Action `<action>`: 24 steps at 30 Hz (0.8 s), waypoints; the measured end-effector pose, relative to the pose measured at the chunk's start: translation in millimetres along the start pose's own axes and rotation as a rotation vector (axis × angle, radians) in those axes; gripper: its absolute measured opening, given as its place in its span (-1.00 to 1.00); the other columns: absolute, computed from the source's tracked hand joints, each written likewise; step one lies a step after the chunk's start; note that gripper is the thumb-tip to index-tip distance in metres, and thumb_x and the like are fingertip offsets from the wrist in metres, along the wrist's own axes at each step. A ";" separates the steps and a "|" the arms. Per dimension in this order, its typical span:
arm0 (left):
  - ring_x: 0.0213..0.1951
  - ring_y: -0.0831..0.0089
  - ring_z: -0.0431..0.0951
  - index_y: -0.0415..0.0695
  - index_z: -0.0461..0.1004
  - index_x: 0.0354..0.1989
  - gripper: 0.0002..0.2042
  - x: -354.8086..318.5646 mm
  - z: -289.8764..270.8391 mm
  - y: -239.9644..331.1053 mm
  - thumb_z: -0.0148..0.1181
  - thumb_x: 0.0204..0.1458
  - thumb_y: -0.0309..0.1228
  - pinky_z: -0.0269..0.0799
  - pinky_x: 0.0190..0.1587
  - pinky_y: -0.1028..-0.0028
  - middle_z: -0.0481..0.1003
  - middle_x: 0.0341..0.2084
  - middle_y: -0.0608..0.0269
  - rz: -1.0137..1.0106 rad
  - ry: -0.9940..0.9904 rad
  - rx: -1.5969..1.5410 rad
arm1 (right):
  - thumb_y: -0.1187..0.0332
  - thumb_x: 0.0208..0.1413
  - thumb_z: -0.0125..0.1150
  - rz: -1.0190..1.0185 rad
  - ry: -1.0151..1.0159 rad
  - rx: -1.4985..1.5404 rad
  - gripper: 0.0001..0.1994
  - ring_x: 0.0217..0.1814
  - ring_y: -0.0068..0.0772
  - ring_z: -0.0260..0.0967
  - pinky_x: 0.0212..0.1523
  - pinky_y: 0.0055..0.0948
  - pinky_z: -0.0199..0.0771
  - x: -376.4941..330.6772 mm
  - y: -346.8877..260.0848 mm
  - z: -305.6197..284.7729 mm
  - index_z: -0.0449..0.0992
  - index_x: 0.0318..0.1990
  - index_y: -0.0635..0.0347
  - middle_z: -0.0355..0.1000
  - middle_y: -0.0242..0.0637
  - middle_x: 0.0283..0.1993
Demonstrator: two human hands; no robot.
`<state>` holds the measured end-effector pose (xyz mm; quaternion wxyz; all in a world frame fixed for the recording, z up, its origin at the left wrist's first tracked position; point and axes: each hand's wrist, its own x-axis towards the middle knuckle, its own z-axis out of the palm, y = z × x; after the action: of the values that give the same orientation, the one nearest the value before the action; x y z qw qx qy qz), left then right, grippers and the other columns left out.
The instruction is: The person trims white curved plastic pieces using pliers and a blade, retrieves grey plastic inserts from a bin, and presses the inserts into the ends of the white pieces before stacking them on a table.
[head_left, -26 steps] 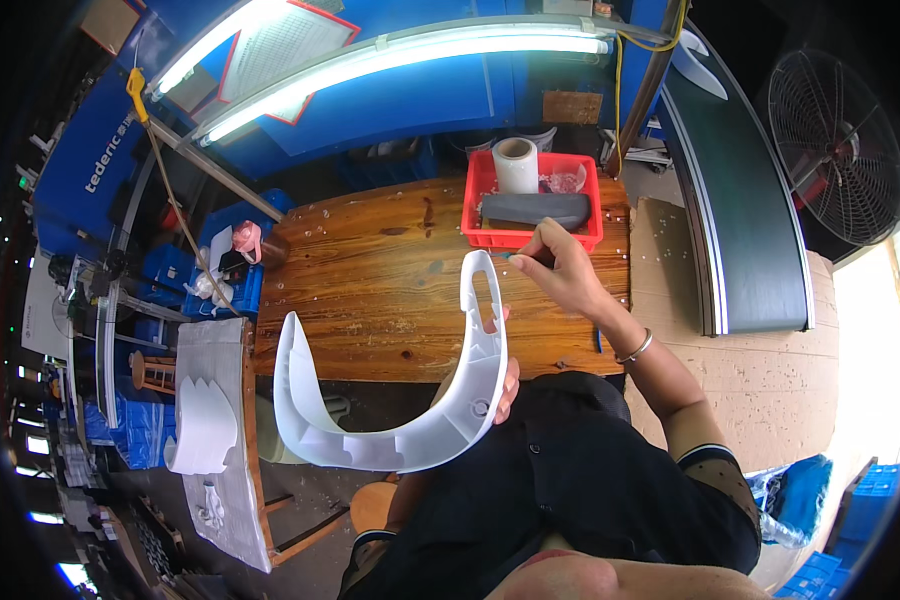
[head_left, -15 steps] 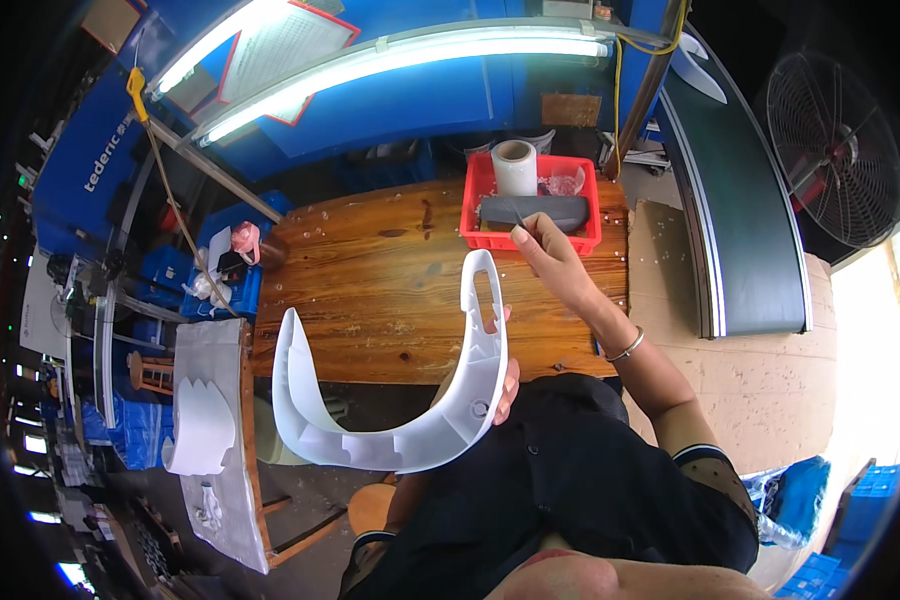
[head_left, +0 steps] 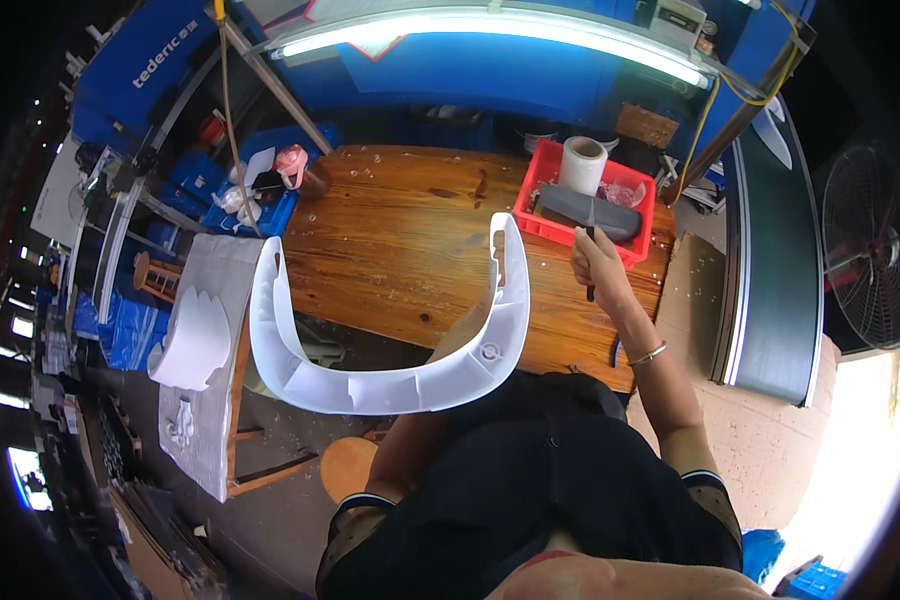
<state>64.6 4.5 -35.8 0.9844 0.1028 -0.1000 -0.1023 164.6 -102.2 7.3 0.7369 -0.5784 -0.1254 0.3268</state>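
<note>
In the center of the frame, the left hand (head_left: 470,335) is gripping a curved white plastic part (head_left: 390,385) from behind, over the wooden table (head_left: 400,250). The right hand (head_left: 595,265) is closing its fingers around a thin dark tool (head_left: 590,265), right of center, just beside the red tray (head_left: 545,225).

That big curved white part (head_left: 390,385) you've got reads as moulded plastic, smooth with a soft satin sheen. The table (head_left: 410,250) under it is varnished wood, glossy, knots and grain showing through. Your red bin (head_left: 548,222) is shiny plastic, the roll (head_left: 582,165) in it looks like matt paper or tape, and your bracelet (head_left: 647,354) looks like thin polished metal.
</note>
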 end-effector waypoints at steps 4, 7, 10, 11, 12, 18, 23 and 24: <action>0.05 0.14 0.31 0.13 -0.10 0.32 -0.43 -7.2 -13.7 18.0 -0.32 0.18 0.07 0.27 0.03 0.02 0.31 -0.09 -0.04 0.051 0.128 0.073 | 0.17 0.21 -0.05 0.108 -0.196 0.044 -0.75 -0.71 -0.79 -0.17 -0.74 -0.67 -0.18 -35.9 8.8 41.4 0.19 -0.43 0.08 -0.04 -0.64 -0.66; 0.05 0.15 0.31 0.13 -0.10 0.32 -0.43 -61.5 -19.0 10.9 -0.33 0.18 0.07 0.26 0.04 0.01 0.31 -0.08 -0.04 0.023 0.208 0.118 | 0.24 0.16 0.04 0.149 -0.235 0.102 -0.75 -0.72 -0.79 -0.16 -0.71 -0.67 -0.20 -40.0 15.2 48.3 0.18 -0.49 0.04 0.00 -0.63 -0.65; 0.05 0.16 0.31 0.13 -0.10 0.32 -0.43 -79.7 -26.8 20.4 -0.34 0.18 0.07 0.25 0.05 0.01 0.30 -0.07 -0.04 0.015 0.285 0.158 | 0.38 0.06 0.06 0.184 -0.135 -0.005 -0.92 -0.65 -0.79 -0.08 -0.66 -0.67 -0.13 -40.8 33.7 45.1 0.29 -0.37 0.10 0.05 -0.63 -0.60; 0.05 0.16 0.31 0.12 -0.10 0.32 -0.43 -69.6 -32.5 18.2 -0.34 0.18 0.07 0.25 0.05 0.01 0.30 -0.07 -0.04 0.015 0.311 0.170 | 0.38 0.06 0.06 0.189 -0.128 -0.007 -0.92 -0.65 -0.79 -0.08 -0.66 -0.67 -0.13 -39.7 39.3 39.4 0.29 -0.37 0.10 0.05 -0.63 -0.60; 0.05 0.16 0.31 0.12 -0.10 0.32 -0.43 -73.2 -35.6 19.3 -0.34 0.19 0.07 0.24 0.05 0.01 0.30 -0.07 -0.04 0.018 0.338 0.183 | 0.40 0.07 0.05 0.238 -0.164 0.050 -0.92 -0.67 -0.77 -0.09 -0.67 -0.66 -0.13 -37.7 44.0 30.6 0.28 -0.37 0.12 0.05 -0.61 -0.62; 0.12 0.16 0.24 0.11 -0.04 0.31 -0.41 -113.2 -63.6 53.2 -0.34 0.16 0.11 0.18 0.10 -0.03 0.27 0.00 -0.06 0.170 0.531 0.108 | 0.44 0.07 -0.01 0.221 -0.152 0.113 -0.94 -0.71 -0.73 -0.08 -0.69 -0.65 -0.08 -37.0 65.4 -4.9 0.26 -0.41 0.14 0.04 -0.56 -0.66; 0.25 0.10 0.08 -0.04 -0.03 0.30 -0.21 -203.6 -91.6 78.4 -0.34 0.02 0.30 -0.01 0.18 -0.14 0.12 0.17 -0.08 0.481 0.474 0.092 | 0.48 0.02 -0.05 0.158 -0.016 -0.103 -0.97 -0.73 -0.67 0.00 -0.74 -0.60 -0.01 -19.7 106.2 -51.2 0.27 -0.43 0.20 0.09 -0.50 -0.68; 0.21 0.05 0.15 -0.14 -0.03 0.29 -0.13 -205.1 -95.7 81.5 -0.33 -0.02 0.35 0.03 0.20 -0.05 0.16 0.15 -0.11 0.500 0.671 0.025 | 0.48 0.02 -0.05 0.165 -0.006 -0.100 -0.97 -0.73 -0.67 0.00 -0.74 -0.60 -0.01 -16.0 118.5 -59.7 0.27 -0.43 0.20 0.09 -0.50 -0.68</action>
<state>-96.6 145.6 -145.4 0.9555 0.1148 0.2033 0.1802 146.2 -144.3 -118.2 0.6771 -0.6218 -0.0957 0.3816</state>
